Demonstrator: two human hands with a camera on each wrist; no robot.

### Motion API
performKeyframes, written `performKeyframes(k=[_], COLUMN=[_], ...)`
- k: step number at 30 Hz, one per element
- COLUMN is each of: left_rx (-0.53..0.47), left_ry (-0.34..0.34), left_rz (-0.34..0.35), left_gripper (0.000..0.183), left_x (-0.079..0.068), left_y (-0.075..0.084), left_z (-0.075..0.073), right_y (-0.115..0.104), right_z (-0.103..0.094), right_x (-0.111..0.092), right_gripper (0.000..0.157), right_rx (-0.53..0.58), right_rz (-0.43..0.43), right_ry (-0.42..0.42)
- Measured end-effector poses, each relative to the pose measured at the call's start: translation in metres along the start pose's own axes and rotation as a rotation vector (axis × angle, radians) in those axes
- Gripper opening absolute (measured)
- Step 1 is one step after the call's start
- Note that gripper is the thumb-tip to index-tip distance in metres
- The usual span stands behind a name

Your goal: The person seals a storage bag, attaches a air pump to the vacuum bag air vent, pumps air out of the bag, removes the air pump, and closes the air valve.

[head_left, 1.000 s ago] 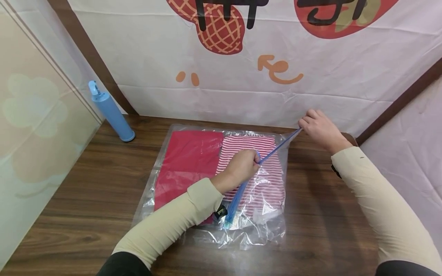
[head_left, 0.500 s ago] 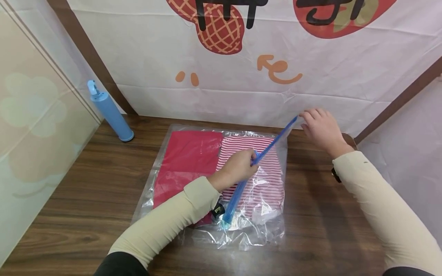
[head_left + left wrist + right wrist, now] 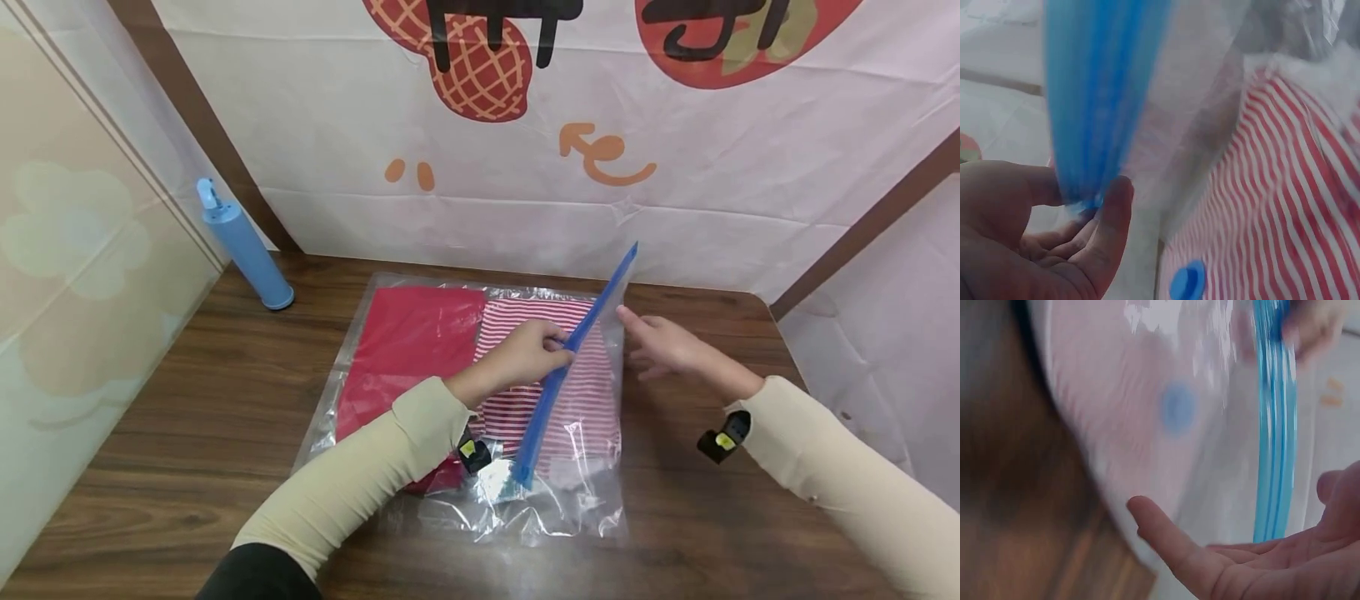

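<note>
Transparent plastic bag (image 3: 555, 518) lies flat toward the back of a wooden table (image 3: 150, 467), with its blue zip strip (image 3: 542, 421) raised at a slant above the right half. The left hand (image 3: 528, 354) pinches this strip about midway along, thumb on one side and fingers on the other, as the left wrist view shows. The right hand (image 3: 663, 343) grips nothing: its fingers are extended and spread beside the bag's right edge, near the upper part of the strip. Whether a fingertip touches the plastic, I cannot tell.

Inside the bag, a plain red cloth (image 3: 427, 342) fills the left half and a red-and-white striped cloth (image 3: 588, 408) the right. A round blue cap (image 3: 1187, 281) shows over the stripes. The left forearm, in a beige sleeve (image 3: 375, 454), crosses the lower red cloth and hides part of it; a black wrist device (image 3: 474, 454) is just above the plastic. A blue cylinder (image 3: 247, 258) stands well apart, at the table's back left corner, near the printed backdrop (image 3: 480, 229).
</note>
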State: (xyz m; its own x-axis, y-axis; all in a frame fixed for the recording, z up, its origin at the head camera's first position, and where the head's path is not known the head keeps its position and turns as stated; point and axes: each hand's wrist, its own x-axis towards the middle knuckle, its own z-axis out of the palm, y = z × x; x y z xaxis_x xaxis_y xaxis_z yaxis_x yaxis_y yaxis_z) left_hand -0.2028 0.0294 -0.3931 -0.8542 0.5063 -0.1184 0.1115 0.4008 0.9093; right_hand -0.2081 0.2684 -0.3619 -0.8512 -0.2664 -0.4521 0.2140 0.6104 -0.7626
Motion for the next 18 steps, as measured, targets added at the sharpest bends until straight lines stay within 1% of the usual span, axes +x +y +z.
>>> performKeyframes(k=[3,4,6,8,10,12,13,15,16,18], left_rx=[-0.153,-0.184,-0.222,-0.254,-0.256,-0.268,-0.259,-0.233,-0.223,-0.193], left_ry=[-0.014,-0.021,-0.038,-0.072,-0.118,-0.177,-0.204,-0.256,-0.281,-0.318], left_rz=[0.0,0.001,0.014,0.035,0.063,0.101,0.124,0.17,0.196,0.235], left_gripper=[0.029,0.03,0.033,0.036,0.038,0.04,0.041,0.041,0.042,0.042], left_x=[-0.001,-0.002,-0.002,-0.003,-0.004,-0.005,-0.005,-0.005,-0.005,-0.005], left_y=[0.008,0.01,0.015,0.019,0.022,0.026,0.027,0.03,0.031,0.033], left_z=[0.005,0.007,0.01,0.013,0.017,0.02,0.021,0.024,0.025,0.026], right_y=[-0.001,-0.002,-0.002,-0.003,-0.003,-0.002,-0.001,0.0,0.002,0.004], right_z=[0.01,0.011,0.012,0.012,0.01,0.009,0.008,0.006,0.005,0.003], right_x=[-0.008,-0.01,-0.012,-0.014,-0.015,-0.017,-0.018,-0.019,-0.02,-0.022], right_gripper=[0.094,0.094,0.094,0.094,0.095,0.095,0.093,0.084,0.075,0.05], right_rx=[0.147,0.181,0.246,0.288,0.316,0.332,0.332,0.327,0.33,0.344], right_rz=[-0.016,-0.025,-0.044,-0.05,-0.045,-0.046,-0.047,-0.054,-0.061,-0.076], right_ry=[-0.091,-0.107,-0.131,-0.14,-0.141,-0.144,-0.147,-0.147,-0.145,-0.145])
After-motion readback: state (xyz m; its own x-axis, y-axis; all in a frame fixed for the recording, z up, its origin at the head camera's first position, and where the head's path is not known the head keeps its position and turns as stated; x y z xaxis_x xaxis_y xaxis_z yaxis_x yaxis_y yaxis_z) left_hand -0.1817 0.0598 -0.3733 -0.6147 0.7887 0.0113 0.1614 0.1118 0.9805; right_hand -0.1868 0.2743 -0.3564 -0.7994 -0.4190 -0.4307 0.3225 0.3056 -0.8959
